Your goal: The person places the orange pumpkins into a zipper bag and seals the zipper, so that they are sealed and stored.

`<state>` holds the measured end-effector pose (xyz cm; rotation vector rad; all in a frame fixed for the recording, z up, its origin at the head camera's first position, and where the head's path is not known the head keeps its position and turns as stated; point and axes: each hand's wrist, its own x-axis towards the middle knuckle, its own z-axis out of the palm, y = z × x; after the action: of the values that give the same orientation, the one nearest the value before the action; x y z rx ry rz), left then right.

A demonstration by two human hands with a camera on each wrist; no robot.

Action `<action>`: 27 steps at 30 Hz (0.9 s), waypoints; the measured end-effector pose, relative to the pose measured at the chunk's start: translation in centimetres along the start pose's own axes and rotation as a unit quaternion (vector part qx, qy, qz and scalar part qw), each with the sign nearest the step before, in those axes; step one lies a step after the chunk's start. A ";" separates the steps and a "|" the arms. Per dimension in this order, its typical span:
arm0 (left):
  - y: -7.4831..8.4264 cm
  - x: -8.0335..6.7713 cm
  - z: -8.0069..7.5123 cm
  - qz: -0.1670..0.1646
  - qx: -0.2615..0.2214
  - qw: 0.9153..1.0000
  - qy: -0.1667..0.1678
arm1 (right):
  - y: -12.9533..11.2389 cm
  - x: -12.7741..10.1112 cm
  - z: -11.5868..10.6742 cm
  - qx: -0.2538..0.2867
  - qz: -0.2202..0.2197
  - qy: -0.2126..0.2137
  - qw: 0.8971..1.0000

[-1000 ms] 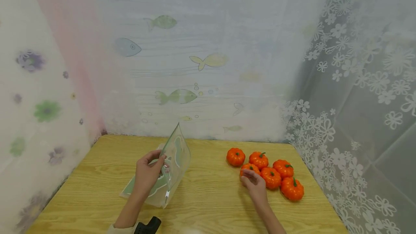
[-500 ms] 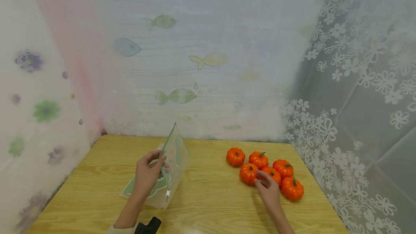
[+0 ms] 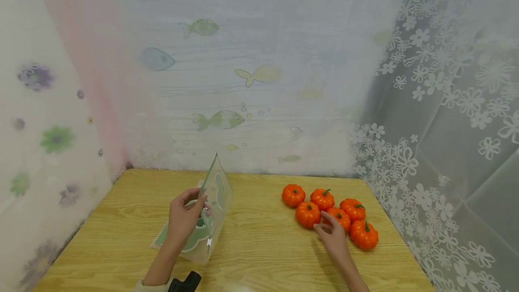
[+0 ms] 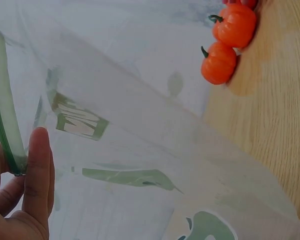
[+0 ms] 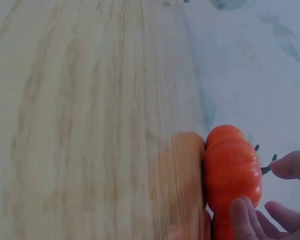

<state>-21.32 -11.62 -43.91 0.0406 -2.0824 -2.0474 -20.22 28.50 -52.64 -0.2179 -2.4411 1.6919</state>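
The left hand (image 3: pixel 184 217) pinches the rim of a clear bag (image 3: pixel 211 213), standing on the near left of the table (image 3: pixel 263 247). The right hand (image 3: pixel 333 237), fingers relaxed, touches 1 of 6 pumpkins (image 3: pixel 339 218) on the right.

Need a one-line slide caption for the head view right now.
Left hand holds clear green-printed plastic zip bag upright; right hand touches small orange toy pumpkins on wooden table.
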 end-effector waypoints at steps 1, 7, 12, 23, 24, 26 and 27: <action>0.0 0.0 0.0 -0.001 0.001 1.000 0.000 | 0.0 0.1 0.2 0.003 -0.005 -0.004 1.000; 0.1 -0.1 -0.1 -0.001 0.006 1.000 0.001 | 0.0 0.8 1.3 0.010 -0.031 -0.020 0.999; 0.2 -0.2 -0.1 -0.003 -0.004 1.000 -0.005 | 0.1 1.6 1.9 -0.019 -0.014 -0.033 0.999; -0.3 -0.5 0.3 -0.022 0.014 0.999 -0.046 | 0.3 3.1 2.3 -0.011 -0.005 -0.102 0.995; -0.3 -0.6 0.4 -0.023 0.015 0.999 -0.046 | 0.4 3.1 2.2 -0.013 -0.010 -0.107 0.994; -0.2 -0.6 0.5 -0.027 0.019 0.998 -0.044 | 0.4 3.1 2.2 -0.014 -0.014 -0.112 0.993; -0.2 -0.7 0.5 -0.029 0.022 0.998 -0.044 | 0.4 3.1 2.2 -0.015 -0.015 -0.113 0.993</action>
<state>-20.76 -11.00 -44.21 0.0180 -2.2024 -2.0727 -23.74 27.28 -53.65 0.0087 -2.6150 1.7559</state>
